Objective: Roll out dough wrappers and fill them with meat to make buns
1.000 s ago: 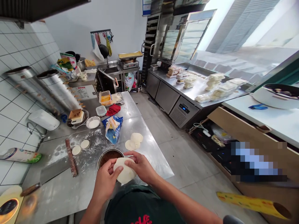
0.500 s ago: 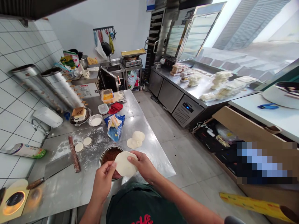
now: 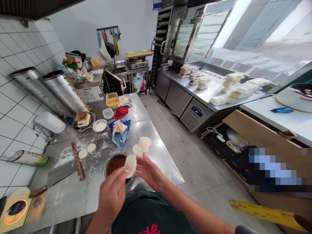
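Observation:
A round, pale dough wrapper hangs over a steel pot of dark reddish-brown filling. My left hand pinches the wrapper by its near edge, and the wrapper is tilted. My right hand is open beside it, fingers stretched toward the wrapper's right side; whether the fingertips touch it I cannot tell. Just beyond lie several flat wrappers, partly overlapping. Two small dough discs rest on the floured steel table, next to a brown rolling pin.
A cleaver lies at left, handle toward the near edge. Past the pot stand an opened blue bag, a bowl of white flour and a red cloth. The table's right edge drops to the tiled floor.
My right hand has let go of the wrapper and opened out to its right. The wrapper, held only by my left hand, has turned more edge-on, showing more of the filling.

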Demonstrator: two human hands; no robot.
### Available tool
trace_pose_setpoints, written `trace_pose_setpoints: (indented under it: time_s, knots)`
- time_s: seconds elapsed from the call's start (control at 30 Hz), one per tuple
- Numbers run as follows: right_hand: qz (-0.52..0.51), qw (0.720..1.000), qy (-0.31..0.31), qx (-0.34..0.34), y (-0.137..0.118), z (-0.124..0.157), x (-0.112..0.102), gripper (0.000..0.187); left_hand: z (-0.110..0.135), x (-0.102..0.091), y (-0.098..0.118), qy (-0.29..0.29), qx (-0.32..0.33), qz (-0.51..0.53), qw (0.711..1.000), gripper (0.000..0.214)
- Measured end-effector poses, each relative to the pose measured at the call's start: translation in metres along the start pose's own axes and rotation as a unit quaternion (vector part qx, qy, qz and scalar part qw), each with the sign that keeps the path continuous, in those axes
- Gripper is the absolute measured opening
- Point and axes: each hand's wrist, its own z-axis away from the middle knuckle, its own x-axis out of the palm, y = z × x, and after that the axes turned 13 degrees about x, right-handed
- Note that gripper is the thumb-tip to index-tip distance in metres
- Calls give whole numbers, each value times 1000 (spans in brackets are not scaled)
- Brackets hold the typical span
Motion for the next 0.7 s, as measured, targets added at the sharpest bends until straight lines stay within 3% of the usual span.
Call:
trace_pose_setpoints:
  time_s: [0.07, 0.13, 0.2, 0.23, 0.3, 0.37, 0.57, 0.7]
  knots:
    - [-1, 997, -59, 46, 4, 0, 0, 63, 2, 3, 3, -88, 110, 18, 990, 43]
    - [13, 998, -53, 27, 9, -2, 1, 53, 5, 6, 4, -119, 88, 52, 988, 39]
    - [28, 999, -19, -12, 14, -4, 1, 48, 8, 9, 1, -44, -54, 77, 995, 30]
    - [34, 999, -6, -24, 16, -5, 2, 48, 9, 11, -3, 5, -147, 102, 984, 31]
    - [50, 998, 6, -32, 17, -7, 2, 53, 11, 16, -12, 56, -308, 187, 931, 42]
    - [83, 996, 11, -33, 17, -8, 1, 54, 12, 20, -20, 45, -386, 255, 886, 52]
    - [130, 985, 86, -72, 21, -17, -5, 44, 12, 17, -23, 72, -417, 205, 883, 50]
    - [79, 993, 61, -61, 18, -13, -3, 45, 14, 18, -23, 22, -401, 283, 871, 48]
